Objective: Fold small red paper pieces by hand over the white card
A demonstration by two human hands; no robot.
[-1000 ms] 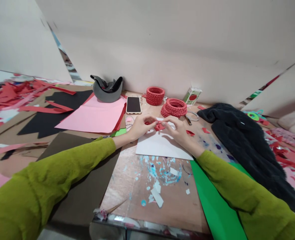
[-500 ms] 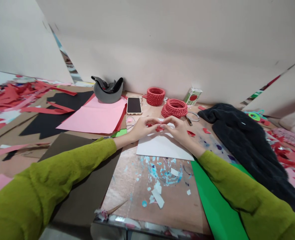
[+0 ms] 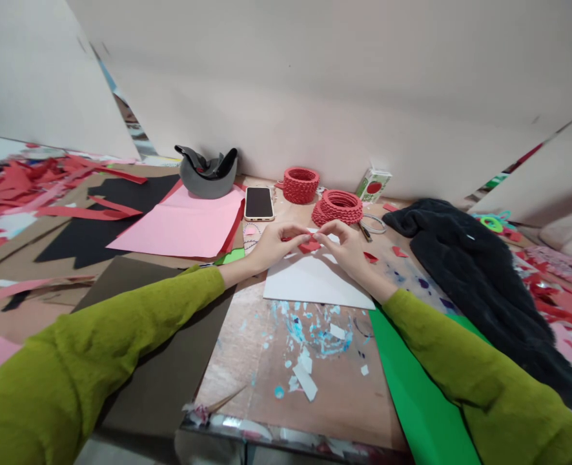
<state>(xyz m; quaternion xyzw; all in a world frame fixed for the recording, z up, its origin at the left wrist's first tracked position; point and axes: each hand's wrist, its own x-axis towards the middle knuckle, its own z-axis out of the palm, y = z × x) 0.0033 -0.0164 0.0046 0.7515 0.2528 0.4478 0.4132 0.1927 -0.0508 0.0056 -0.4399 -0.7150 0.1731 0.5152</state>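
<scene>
Between my fingertips is a small piece of red paper (image 3: 309, 245), pinched from both sides above a white sheet (image 3: 315, 284). My left hand (image 3: 279, 244) grips its left part with thumb and fingers. On the other side my right hand (image 3: 341, 248) pinches its upper right edge. Fingers partly cover the piece, so its full shape is hidden. Two small red paper pieces, one a folded scrap (image 3: 370, 258) and the other a notched scrap (image 3: 399, 252), lie right of my right hand. Behind the hands stand a red ring stack (image 3: 301, 187) and a slumped red ring stack (image 3: 337, 208).
A phone (image 3: 259, 203), a grey cap (image 3: 208, 174) and pink paper (image 3: 184, 223) lie to the left. At the right are a juice carton (image 3: 374, 185), a dark furry cloth (image 3: 474, 271) and green paper (image 3: 416, 387). Paper scraps (image 3: 305, 381) litter the paint-stained table front.
My fingertips have parted slightly, and more of the red paper shows between them. The view has shifted very little; the surrounding things stay in place.
</scene>
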